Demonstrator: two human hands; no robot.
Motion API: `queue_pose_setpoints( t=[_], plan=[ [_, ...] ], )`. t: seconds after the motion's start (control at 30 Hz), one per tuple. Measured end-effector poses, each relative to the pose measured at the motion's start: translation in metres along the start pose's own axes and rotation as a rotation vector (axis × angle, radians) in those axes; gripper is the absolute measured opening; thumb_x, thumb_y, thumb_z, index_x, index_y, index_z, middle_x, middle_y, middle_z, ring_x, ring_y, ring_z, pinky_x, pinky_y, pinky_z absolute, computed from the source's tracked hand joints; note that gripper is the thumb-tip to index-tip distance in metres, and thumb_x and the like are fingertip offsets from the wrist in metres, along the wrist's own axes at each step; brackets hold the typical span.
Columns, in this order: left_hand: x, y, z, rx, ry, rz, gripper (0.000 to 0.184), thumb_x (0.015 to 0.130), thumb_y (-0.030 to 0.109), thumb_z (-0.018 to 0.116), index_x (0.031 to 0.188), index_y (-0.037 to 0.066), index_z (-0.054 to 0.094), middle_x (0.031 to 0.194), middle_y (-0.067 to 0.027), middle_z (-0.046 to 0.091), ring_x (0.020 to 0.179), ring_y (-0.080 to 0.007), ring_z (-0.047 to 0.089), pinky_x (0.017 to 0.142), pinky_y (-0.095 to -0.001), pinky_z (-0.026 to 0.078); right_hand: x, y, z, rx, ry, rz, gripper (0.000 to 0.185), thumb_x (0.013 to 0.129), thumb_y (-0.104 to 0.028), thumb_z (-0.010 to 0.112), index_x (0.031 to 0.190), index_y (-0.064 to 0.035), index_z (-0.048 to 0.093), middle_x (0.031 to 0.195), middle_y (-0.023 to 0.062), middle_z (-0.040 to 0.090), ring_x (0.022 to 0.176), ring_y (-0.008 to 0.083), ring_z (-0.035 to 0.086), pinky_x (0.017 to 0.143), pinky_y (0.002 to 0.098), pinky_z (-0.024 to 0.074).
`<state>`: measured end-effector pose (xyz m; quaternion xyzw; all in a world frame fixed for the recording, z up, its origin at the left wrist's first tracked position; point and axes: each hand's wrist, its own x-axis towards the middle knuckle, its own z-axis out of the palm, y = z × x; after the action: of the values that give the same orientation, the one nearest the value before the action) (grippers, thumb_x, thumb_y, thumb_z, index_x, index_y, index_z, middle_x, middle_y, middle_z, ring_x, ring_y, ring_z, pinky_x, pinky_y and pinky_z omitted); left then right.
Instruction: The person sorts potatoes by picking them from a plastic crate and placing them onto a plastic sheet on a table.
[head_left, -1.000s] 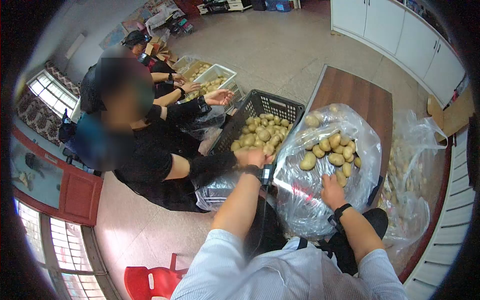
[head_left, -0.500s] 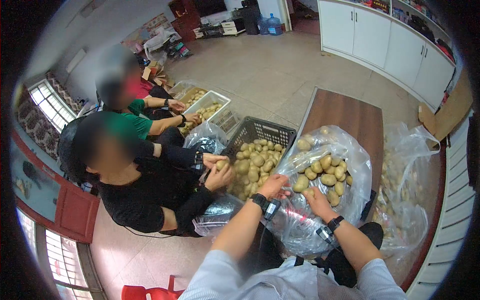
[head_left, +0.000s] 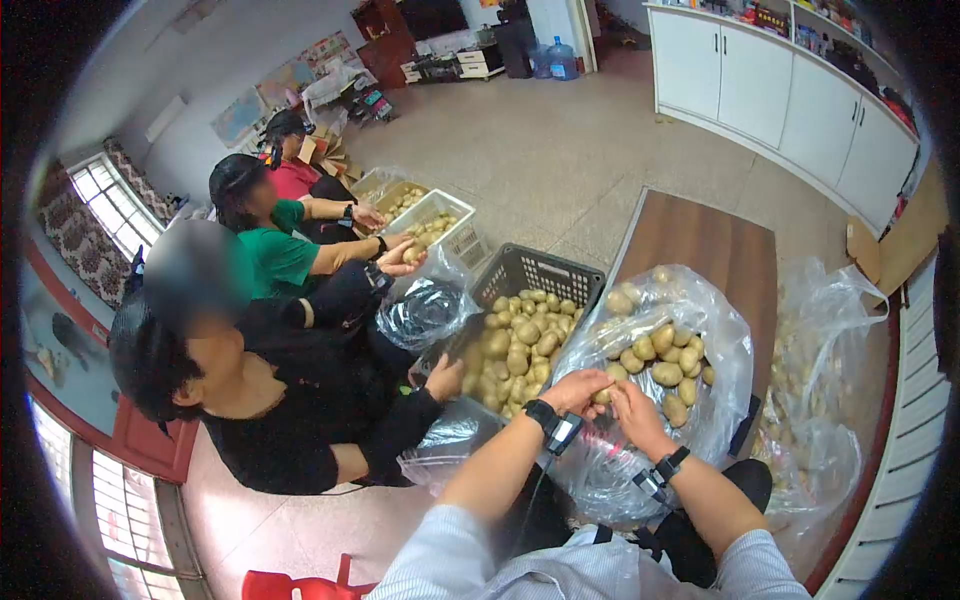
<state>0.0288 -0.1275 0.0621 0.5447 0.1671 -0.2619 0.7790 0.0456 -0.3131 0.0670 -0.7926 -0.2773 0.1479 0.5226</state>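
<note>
My left hand (head_left: 578,391) and my right hand (head_left: 634,412) meet over the near side of a clear plastic bag (head_left: 725,345). Between them is a potato (head_left: 602,396), partly covered by the fingers of both. Behind my hands, several potatoes (head_left: 665,373) lie in the open bag, which rests at the near end of a brown wooden table (head_left: 690,235). To the left of the bag stands a black crate (head_left: 552,267) holding many potatoes (head_left: 517,360).
A person in black (head_left: 300,400) sits at the left, with one hand (head_left: 443,378) beside the crate. Two more people sit beyond, near a white crate (head_left: 462,212). A filled plastic bag (head_left: 815,400) is at the right, a red chair (head_left: 300,586) at the lower left.
My left hand has moved from the black crate to the bag and met my right hand, which has taken a potato. The person in black has moved one hand, with a potato, away from the crate.
</note>
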Motion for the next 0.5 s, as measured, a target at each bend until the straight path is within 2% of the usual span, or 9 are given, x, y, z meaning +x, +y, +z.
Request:
queue_pose_setpoints(
  t=[0.03, 0.07, 0.1, 0.17, 0.2, 0.3, 0.33, 0.43, 0.5],
  plan=[
    [0.001, 0.003, 0.0, 0.033, 0.036, 0.005, 0.031, 0.093, 0.037, 0.056, 0.103, 0.008, 0.055, 0.084, -0.0033, 0.06, 0.06, -0.0131, 0.06, 0.046, -0.0251, 0.048, -0.001, -0.001, -0.003, -0.011, 0.087, -0.058, 0.027, 0.095, -0.024, 0.051, 0.106, 0.0009, 0.054, 0.071, 0.0135, 0.06, 0.061, 0.0239, 0.059, 0.056, 0.0327, 0.0448],
    [0.0, 0.004, -0.001, 0.002, 0.085, 0.026, 0.03, 0.092, 0.035, 0.056, 0.105, 0.008, 0.055, 0.084, -0.0033, 0.06, 0.058, -0.0137, 0.058, 0.045, -0.025, 0.047, -0.004, -0.001, -0.007, -0.031, 0.09, -0.004, 0.027, 0.091, -0.021, 0.056, 0.108, -0.0003, 0.055, 0.077, 0.0143, 0.061, 0.069, 0.0282, 0.06, 0.063, 0.036, 0.0459],
    [0.0, 0.005, -0.004, 0.008, 0.082, 0.029, 0.03, 0.092, 0.035, 0.056, 0.105, 0.008, 0.055, 0.084, -0.0033, 0.06, 0.058, -0.0137, 0.058, 0.045, -0.025, 0.047, -0.005, 0.007, -0.011, -0.031, 0.096, -0.007, 0.027, 0.091, -0.021, 0.056, 0.108, -0.0003, 0.055, 0.077, 0.0143, 0.061, 0.069, 0.0282, 0.06, 0.063, 0.036, 0.0459],
    [0.001, 0.005, -0.009, -0.147, 0.175, 0.074, 0.03, 0.092, 0.034, 0.057, 0.106, 0.007, 0.055, 0.086, -0.0038, 0.059, 0.057, -0.015, 0.055, 0.045, -0.026, 0.047, -0.01, 0.029, -0.02, -0.394, 0.213, -0.233, 0.028, 0.085, -0.018, 0.062, 0.107, -0.0012, 0.056, 0.085, 0.0162, 0.061, 0.082, 0.0334, 0.058, 0.074, 0.0407, 0.045],
    [0.004, 0.001, -0.013, -0.185, 0.222, 0.143, 0.029, 0.092, 0.033, 0.057, 0.106, 0.007, 0.054, 0.085, -0.0047, 0.058, 0.057, -0.0162, 0.054, 0.046, -0.0271, 0.047, -0.014, 0.038, -0.025, -0.489, 0.19, -0.147, 0.034, 0.078, -0.016, 0.066, 0.107, -0.0018, 0.056, 0.093, 0.0168, 0.059, 0.092, 0.0354, 0.054, 0.082, 0.0442, 0.0418],
    [-0.006, 0.01, -0.016, -0.26, 0.288, 0.179, 0.028, 0.094, 0.032, 0.054, 0.106, 0.007, 0.053, 0.085, -0.0063, 0.057, 0.059, -0.0173, 0.055, 0.047, -0.0273, 0.047, -0.024, 0.049, -0.042, -0.691, 0.261, -0.155, 0.037, 0.074, -0.016, 0.069, 0.106, -0.0023, 0.057, 0.097, 0.0164, 0.058, 0.095, 0.0353, 0.052, 0.084, 0.0445, 0.0413],
    [0.008, -0.002, -0.034, -0.263, 0.264, 0.221, 0.028, 0.094, 0.032, 0.052, 0.107, 0.007, 0.052, 0.087, -0.0081, 0.056, 0.063, -0.0192, 0.056, 0.052, -0.0287, 0.049, -0.027, 0.055, -0.044, -0.713, 0.188, 0.013, 0.04, 0.072, -0.017, 0.069, 0.108, -0.0067, 0.058, 0.114, 0.0106, 0.052, 0.108, 0.0326, 0.047, 0.088, 0.0446, 0.041],
    [0.016, -0.007, -0.051, -0.437, 0.287, 0.266, 0.03, 0.097, 0.032, 0.047, 0.11, 0.006, 0.052, 0.088, -0.0114, 0.058, 0.063, -0.0221, 0.06, 0.05, -0.0327, 0.053, -0.034, 0.071, -0.046, -0.758, 0.211, 0.02, 0.038, 0.071, -0.016, 0.069, 0.106, -0.0072, 0.059, 0.115, 0.0099, 0.052, 0.107, 0.0328, 0.047, 0.087, 0.0451, 0.0416],
    [0.021, -0.005, -0.059, -0.404, 0.346, 0.262, 0.031, 0.097, 0.031, 0.044, 0.111, 0.004, 0.051, 0.087, -0.013, 0.058, 0.064, -0.0239, 0.061, 0.051, -0.0339, 0.054, -0.036, 0.074, -0.045, -0.806, 0.222, 0.004, 0.036, 0.071, -0.015, 0.067, 0.106, -0.0068, 0.059, 0.115, 0.0099, 0.052, 0.107, 0.0328, 0.047, 0.087, 0.0445, 0.0422]
  ],
)
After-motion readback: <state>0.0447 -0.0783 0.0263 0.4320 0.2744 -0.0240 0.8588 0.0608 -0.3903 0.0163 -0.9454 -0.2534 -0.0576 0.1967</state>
